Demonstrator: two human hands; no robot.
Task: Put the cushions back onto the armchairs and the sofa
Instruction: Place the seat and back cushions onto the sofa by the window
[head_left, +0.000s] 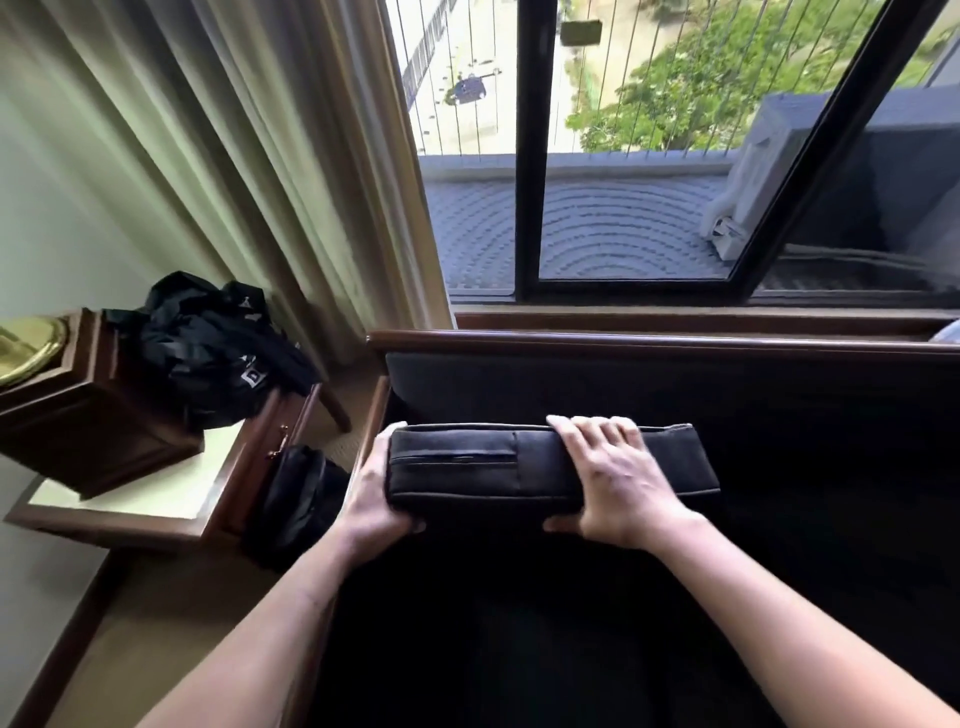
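A thick black cushion (488, 467) with a zip along its near edge is held edge-on over the dark seat of a wooden-framed sofa (649, 340). My left hand (374, 493) grips its left end, thumb underneath. My right hand (613, 478) lies over the top near the middle, thumb below the near edge. The cushion stands close in front of the sofa's dark backrest (675, 384); whether its lower edge touches the seat is hidden in shadow.
Left of the sofa a wooden side table (135, 504) carries a dark wooden box (88, 421) and a heap of black clothing (218, 343). A black bag (296, 499) leans between table and sofa. Beige curtains (270, 156) and a dark-framed window (530, 156) rise behind.
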